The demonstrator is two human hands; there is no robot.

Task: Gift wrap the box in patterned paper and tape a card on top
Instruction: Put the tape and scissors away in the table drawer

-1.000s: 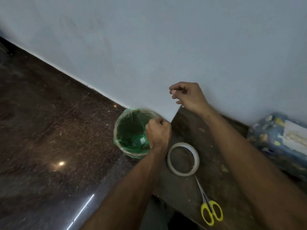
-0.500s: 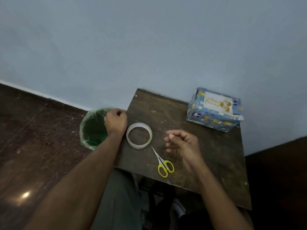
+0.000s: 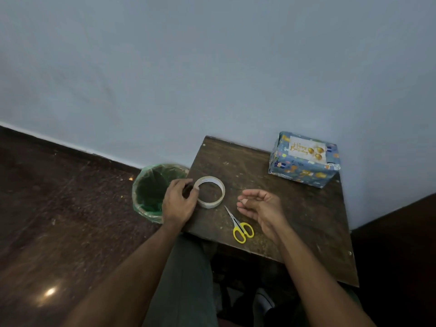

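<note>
The box (image 3: 299, 172), wrapped in blue patterned paper, stands at the far right corner of the small wooden table (image 3: 313, 218). A white "Happy Birthday" card (image 3: 306, 149) with gold balloons lies flat on its top. A roll of clear tape (image 3: 215, 201) lies flat near the table's left edge. My left hand (image 3: 178, 205) is at the roll's left rim, thumb and curled fingers pinching it. My right hand (image 3: 262, 206) hovers palm-up over the middle of the table, its fingers loosely curled and nothing visible in them.
Yellow-handled scissors (image 3: 240, 228) lie between my hands near the table's front edge, blades pointing away. A bin with a green liner (image 3: 151, 185) stands on the dark floor against the table's left side. A pale wall runs behind the table.
The view swung right from the bin to the table. My right hand came down from the wall to the table's middle. My left hand left the bin's rim and took hold of the tape roll.
</note>
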